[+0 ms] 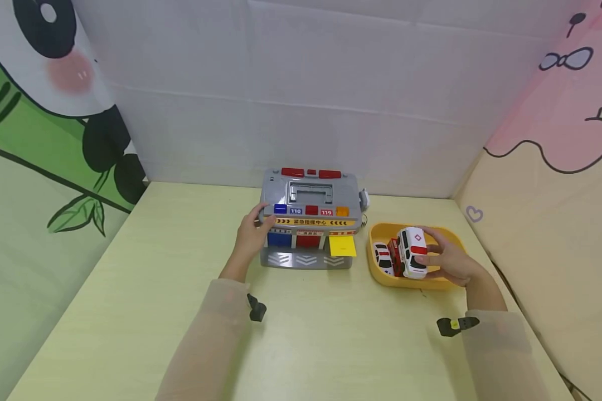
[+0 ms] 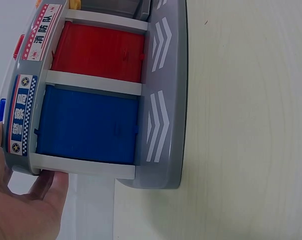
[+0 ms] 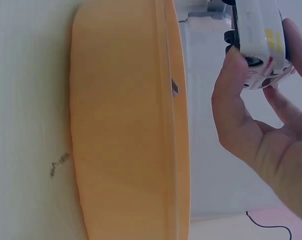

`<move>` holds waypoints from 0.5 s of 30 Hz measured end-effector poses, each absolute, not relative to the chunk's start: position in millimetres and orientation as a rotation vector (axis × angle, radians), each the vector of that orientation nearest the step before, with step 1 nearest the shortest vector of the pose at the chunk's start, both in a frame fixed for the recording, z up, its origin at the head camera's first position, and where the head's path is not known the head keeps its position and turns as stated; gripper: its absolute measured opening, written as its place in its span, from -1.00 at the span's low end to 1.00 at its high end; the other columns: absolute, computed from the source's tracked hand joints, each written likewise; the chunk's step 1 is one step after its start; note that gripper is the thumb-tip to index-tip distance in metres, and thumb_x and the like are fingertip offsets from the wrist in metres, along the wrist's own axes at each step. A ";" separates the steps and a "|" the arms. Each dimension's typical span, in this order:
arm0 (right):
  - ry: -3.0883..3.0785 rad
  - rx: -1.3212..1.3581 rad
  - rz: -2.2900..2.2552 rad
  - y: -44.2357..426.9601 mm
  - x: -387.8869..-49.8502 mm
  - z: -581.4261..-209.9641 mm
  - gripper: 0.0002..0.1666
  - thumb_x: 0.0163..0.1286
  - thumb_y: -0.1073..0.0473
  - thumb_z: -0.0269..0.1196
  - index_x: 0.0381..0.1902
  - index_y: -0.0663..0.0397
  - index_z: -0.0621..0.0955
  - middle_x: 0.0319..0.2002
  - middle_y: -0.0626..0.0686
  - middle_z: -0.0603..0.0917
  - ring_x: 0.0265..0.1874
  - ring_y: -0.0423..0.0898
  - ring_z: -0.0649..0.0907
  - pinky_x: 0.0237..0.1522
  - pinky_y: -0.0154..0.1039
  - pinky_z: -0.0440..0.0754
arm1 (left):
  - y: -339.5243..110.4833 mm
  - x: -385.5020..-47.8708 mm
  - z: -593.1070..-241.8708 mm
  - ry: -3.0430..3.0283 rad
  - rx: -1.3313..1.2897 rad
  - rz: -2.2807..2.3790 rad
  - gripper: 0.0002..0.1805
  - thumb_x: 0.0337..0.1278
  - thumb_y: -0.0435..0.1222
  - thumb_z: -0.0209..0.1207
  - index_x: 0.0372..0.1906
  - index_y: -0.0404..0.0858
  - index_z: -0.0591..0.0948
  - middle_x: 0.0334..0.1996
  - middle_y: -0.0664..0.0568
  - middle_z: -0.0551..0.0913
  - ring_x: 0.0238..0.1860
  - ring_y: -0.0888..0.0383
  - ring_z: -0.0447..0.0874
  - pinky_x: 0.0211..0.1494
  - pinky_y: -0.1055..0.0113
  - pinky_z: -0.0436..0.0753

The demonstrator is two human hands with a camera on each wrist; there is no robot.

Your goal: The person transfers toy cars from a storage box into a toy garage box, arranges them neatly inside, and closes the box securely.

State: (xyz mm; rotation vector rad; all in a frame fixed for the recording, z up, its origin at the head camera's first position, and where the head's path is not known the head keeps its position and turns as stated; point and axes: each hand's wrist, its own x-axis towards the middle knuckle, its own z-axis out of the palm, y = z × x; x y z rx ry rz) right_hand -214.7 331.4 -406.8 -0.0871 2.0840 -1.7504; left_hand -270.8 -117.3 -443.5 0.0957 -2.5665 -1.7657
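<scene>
A pale yellow-green worktop (image 1: 356, 340) runs back to a white backdrop (image 1: 306, 78), with printed panels at both sides: green and white at the left (image 1: 35, 117), pink and cream at the right (image 1: 542, 122).

A grey toy station (image 1: 308, 221) stands at the middle of the worktop, near its far edge. Its blue door (image 2: 88, 122) and red door (image 2: 98, 50) are down; a yellow flap (image 1: 342, 246) juts forward from the bay at the right. The left hand (image 1: 249, 236) grips the station's left end, at the roof corner.

A yellow tray (image 1: 406, 282) rests right of the station, near the worktop's far right corner. Inside, towards its left end, lie a white toy car (image 1: 383, 259) with black and red markings and a red toy vehicle (image 1: 394, 255), partly hidden.

The right hand (image 1: 451, 260) holds a white toy ambulance (image 1: 413, 253) between thumb and fingers. The right wrist view shows the ambulance raised above the tray's rim. Both sleeves carry a black wrist device (image 1: 256, 309).
</scene>
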 end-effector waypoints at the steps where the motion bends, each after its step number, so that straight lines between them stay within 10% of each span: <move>1: 2.078 -0.078 -1.754 329.2 -212.9 -407.1 -0.04 0.35 0.33 0.28 0.51 -0.16 0.02 0.13 0.37 0.25 -0.07 0.11 0.53 -0.13 0.18 0.63 | -117.4 -270.5 -443.6 -2.565 0.099 -1.768 -0.46 0.42 -0.06 0.05 0.43 0.01 0.31 0.32 -0.22 0.30 0.24 -0.15 0.37 0.21 -0.09 0.43; 15: 2.016 -0.114 -1.735 298.0 -188.7 -409.5 0.00 0.33 0.34 0.29 0.52 -0.03 -0.04 0.16 0.41 0.25 -0.10 0.17 0.58 -0.14 0.09 0.65 | -116.4 -269.2 -442.9 -2.555 0.107 -1.784 -0.47 0.42 -0.06 0.06 0.42 0.02 0.32 0.30 -0.23 0.30 0.24 -0.15 0.37 0.20 -0.09 0.44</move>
